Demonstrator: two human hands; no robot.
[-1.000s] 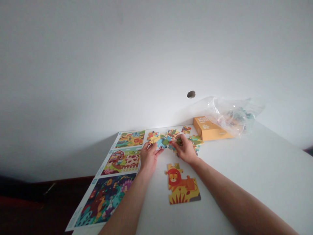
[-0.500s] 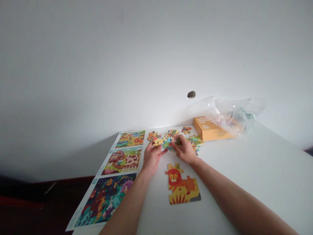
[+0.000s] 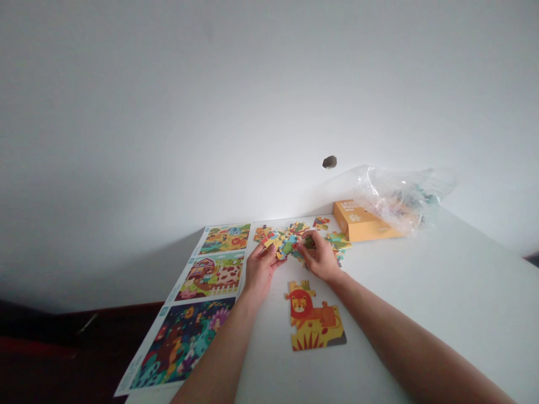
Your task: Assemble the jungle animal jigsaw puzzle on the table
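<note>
My left hand (image 3: 261,266) is closed on a few jigsaw puzzle pieces (image 3: 272,239), its thumb on top, held over the loose pieces. My right hand (image 3: 318,255) is pinched at the right edge of that cluster, with a puzzle piece between thumb and fingers; its fingertips partly hide the piece. Around and behind both hands lie several loose puzzle pieces (image 3: 338,240) in yellow, green and blue. Nearer to me, a joined section with a lion (image 3: 314,322) lies flat between my forearms.
On the left lies a printed sheet with three pictures: a savanna (image 3: 224,239), a farm (image 3: 210,276) and a dark forest (image 3: 181,342). An orange puzzle box (image 3: 373,230) stands at the back right, partly under a clear plastic bag (image 3: 404,196). The white wall has a hole (image 3: 329,162).
The pieces in my left hand have tilted slightly, showing more of their printed faces. My right hand has shifted only a little; the lion section has stayed put.
</note>
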